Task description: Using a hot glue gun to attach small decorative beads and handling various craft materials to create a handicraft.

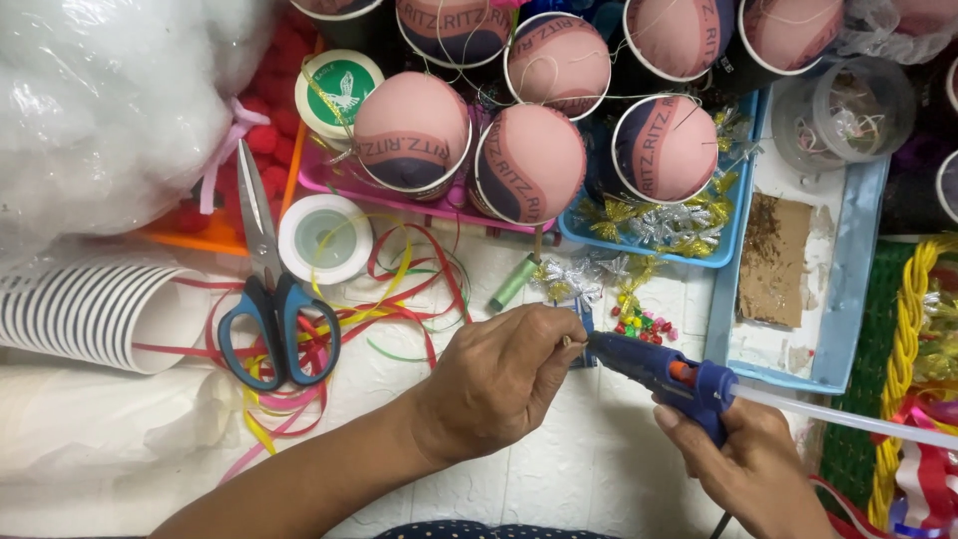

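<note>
Two hands over the table, left hand [496,384] fingers pinched on a small stick [571,342], right hand [743,464] gripping a blue glue gun [664,376].

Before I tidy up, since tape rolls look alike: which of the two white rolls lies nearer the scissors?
The plain white tape roll beside the scissors; the other roll, with its green label, sits farther up.

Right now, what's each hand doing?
Left hand: closed, pinching a small thin stick at the glue nozzle.
Right hand: closed around the blue plastic hot-glue gun.
</note>
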